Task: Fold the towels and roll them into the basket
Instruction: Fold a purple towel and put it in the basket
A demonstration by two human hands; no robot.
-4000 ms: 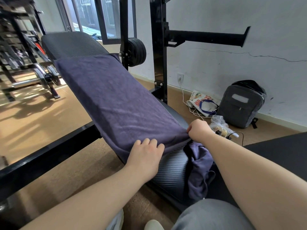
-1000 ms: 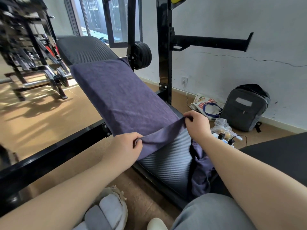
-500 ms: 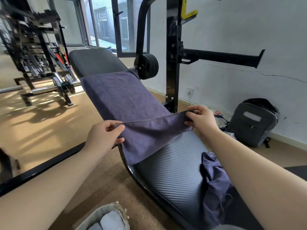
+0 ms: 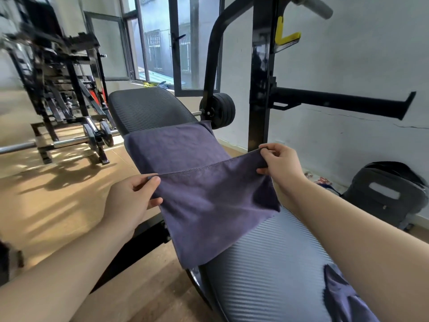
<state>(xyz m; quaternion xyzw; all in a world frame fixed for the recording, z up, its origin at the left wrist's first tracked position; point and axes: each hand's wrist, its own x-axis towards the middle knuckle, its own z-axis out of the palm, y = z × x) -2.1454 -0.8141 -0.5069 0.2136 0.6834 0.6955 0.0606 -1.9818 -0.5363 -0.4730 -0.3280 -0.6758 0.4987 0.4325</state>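
The left hand [image 4: 130, 201] is pinching one corner of a purple-grey towel [image 4: 204, 194] between the thumb and curled fingers, holding it up off the weight bench [image 4: 274, 256]. The right hand [image 4: 281, 168] is gripping the opposite corner of the same hemmed edge, thumb on the near side and fingers curled round the far side. It is sitting a little higher and farther away than the left.

Between the two hands the stitched hem is stretching in a nearly straight line. The cloth below it is hanging in a slack sheet down to the ribbed grey seat pad. Beyond the hem, the rest of the towel is lying flat on the inclined backrest [image 4: 148, 105], covering its lower part and leaving the top of the pad bare.

A second towel [image 4: 343, 296] of the same colour is lying crumpled on the pad at the lower right, partly hidden by the right forearm.

Just behind the right hand a black rack upright [image 4: 260, 89] is rising, carrying a yellow hook [image 4: 286, 36] near the top and a horizontal black arm [image 4: 343, 103] reaching out to the right. A black round roller [image 4: 220, 110] is sitting beside the top of the towel. A grey backpack [image 4: 385, 196] is resting on the floor against the white wall at the right.

To the left, a barbell [image 4: 69, 141] is lying low by a blurred black machine frame, sunlight is falling across the wooden floor [image 4: 46, 205], and an open window [image 4: 162, 43] is showing behind the bench.
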